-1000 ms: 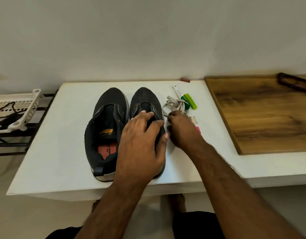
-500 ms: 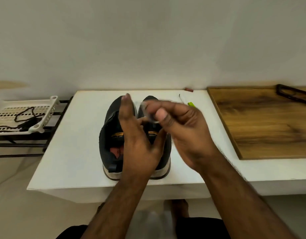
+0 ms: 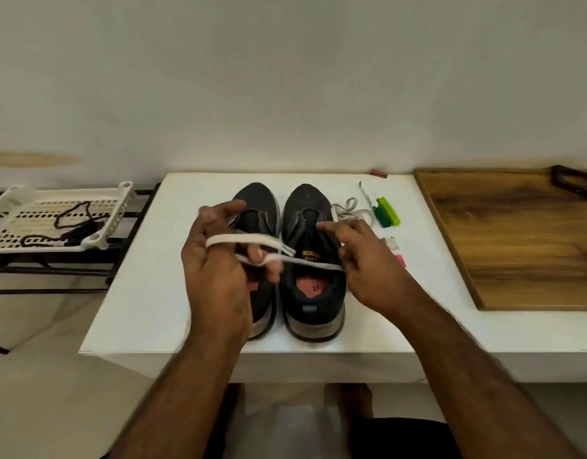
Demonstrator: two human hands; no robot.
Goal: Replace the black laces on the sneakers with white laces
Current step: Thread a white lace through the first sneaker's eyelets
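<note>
White lace (image 3: 252,240) pinched between left hand (image 3: 216,270) and right hand (image 3: 368,266); black laces (image 3: 70,223) in white basket (image 3: 120,207).

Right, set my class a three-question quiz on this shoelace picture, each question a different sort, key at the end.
1. True or false: the black laces lie in the white basket.
2. Which shoe is nearer the spare white lace on the table? A the left sneaker B the right sneaker
3. Fill in: the left hand and right hand stretch a ___ lace between them.

Key: 1 true; 2 B; 3 white.
</note>
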